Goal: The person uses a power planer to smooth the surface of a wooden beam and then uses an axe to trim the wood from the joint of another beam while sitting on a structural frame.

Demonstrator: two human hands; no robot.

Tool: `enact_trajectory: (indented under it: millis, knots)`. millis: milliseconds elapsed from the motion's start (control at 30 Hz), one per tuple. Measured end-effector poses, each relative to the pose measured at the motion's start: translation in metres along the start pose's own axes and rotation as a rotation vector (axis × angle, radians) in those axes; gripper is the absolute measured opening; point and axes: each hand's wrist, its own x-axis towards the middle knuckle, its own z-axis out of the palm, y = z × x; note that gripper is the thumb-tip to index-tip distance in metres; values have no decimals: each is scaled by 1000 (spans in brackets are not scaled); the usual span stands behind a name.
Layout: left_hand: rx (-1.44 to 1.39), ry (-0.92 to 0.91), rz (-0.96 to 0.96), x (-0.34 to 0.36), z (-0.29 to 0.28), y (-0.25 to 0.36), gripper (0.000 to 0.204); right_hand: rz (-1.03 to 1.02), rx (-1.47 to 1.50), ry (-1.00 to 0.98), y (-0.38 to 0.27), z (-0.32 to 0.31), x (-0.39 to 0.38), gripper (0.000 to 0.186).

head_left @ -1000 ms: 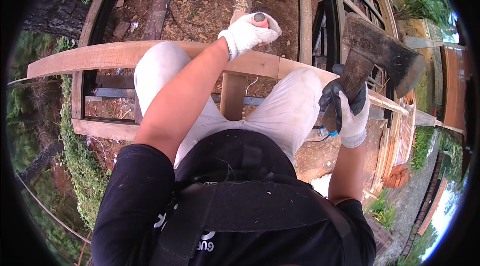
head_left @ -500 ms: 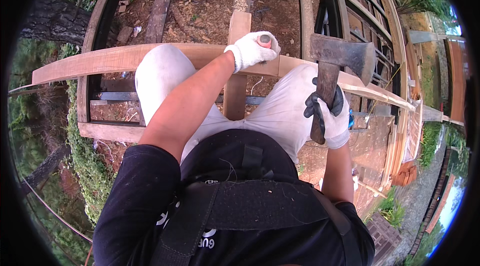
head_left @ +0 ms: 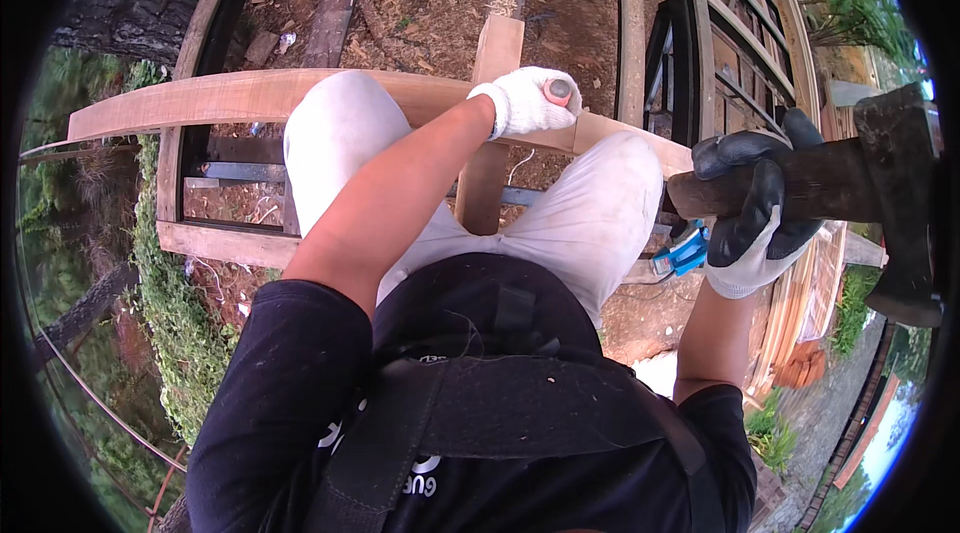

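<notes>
My left hand [head_left: 530, 101], in a white knitted glove, is closed round an upright chisel [head_left: 558, 91]; its reddish handle and grey metal end show above the fist, and its blade is hidden. Beneath that fist lies a long curved wooden beam [head_left: 230, 98], with a joint line just right of the hand. My right hand [head_left: 755, 218], in a white glove with dark coated fingers, grips the wooden handle of an axe [head_left: 905, 203]. The axe is raised out to the right, its dark steel head at the picture's edge.
My knees [head_left: 345, 118] press around the beam. A shorter crosspiece [head_left: 495, 48] runs under it. Dark metal and timber rails [head_left: 630, 23] form a frame over ground littered with wood chips. A blue tool [head_left: 685, 250] sits below my right wrist. Stacked boards [head_left: 800, 323] lie at the right.
My right hand has swung the axe outward to the right, from upright beside my knee to lying sideways. The left hand keeps its hold on the chisel at the beam.
</notes>
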Motion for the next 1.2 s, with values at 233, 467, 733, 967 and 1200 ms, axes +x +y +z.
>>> enact_trajectory:
  millis: [233, 467, 733, 967, 1200]
  knots:
    - [-302, -76, 53, 4, 8, -25, 12, 393, -1238, -979, 51, -5, 0, 48]
    - [70, 7, 32, -2, -1, -7, 18, 147, -298, -327, -22, -9, 35, 53]
    - [101, 39, -15, 2, 7, -18, 17, 388, -1151, -895, 28, 11, 15, 55]
    - [55, 31, 13, -3, 2, -15, 19, 317, -360, -364, -22, -2, 32, 44]
    - [108, -24, -22, 2, -2, -13, 19, 111, -682, -504, 4, 14, 26, 54]
